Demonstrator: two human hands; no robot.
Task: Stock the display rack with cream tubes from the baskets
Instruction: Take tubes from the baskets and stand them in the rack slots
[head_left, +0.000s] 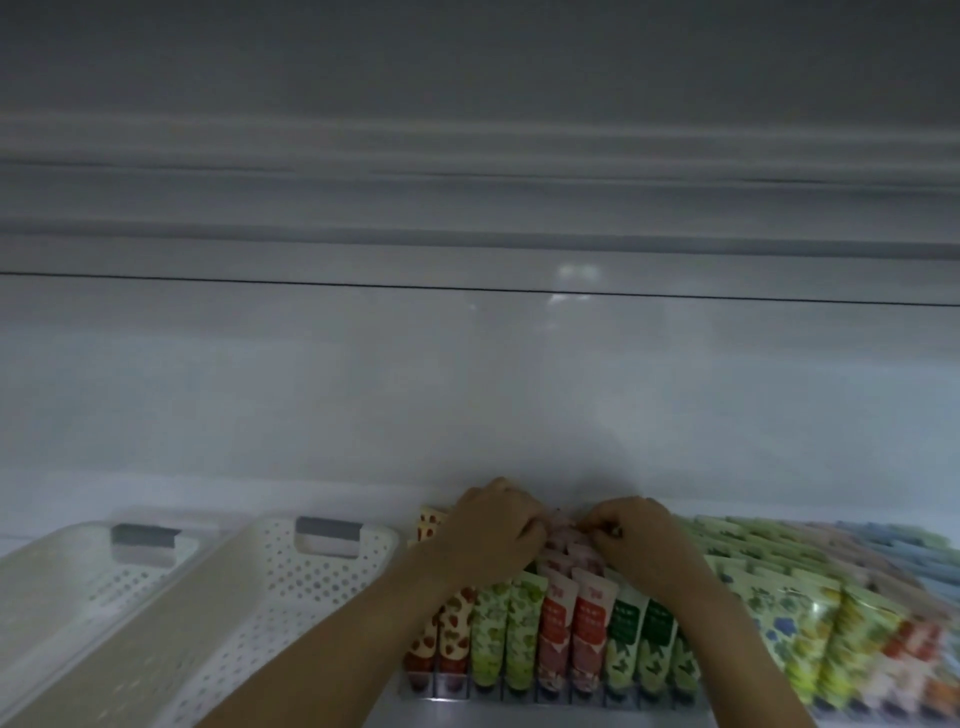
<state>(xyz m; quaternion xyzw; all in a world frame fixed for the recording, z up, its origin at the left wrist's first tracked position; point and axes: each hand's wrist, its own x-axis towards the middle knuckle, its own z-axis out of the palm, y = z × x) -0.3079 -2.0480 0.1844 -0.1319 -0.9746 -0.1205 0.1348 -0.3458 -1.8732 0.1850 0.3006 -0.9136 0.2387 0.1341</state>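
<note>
At far left, two white perforated baskets (270, 597) stood side by side, just beside the display rack (519, 696). We held our left hand (493, 530) and right hand (641, 538) close together at the rack's rear. The fingers of each curled on the tops of the pink tubes (571, 618), which were packed in rows between red-spotted tubes (452, 634) and green tubes (631, 639). Risk, in our judgement: tugging these tightly leaning tubes could topple a row forward or dislodge adjacent columns.
</note>
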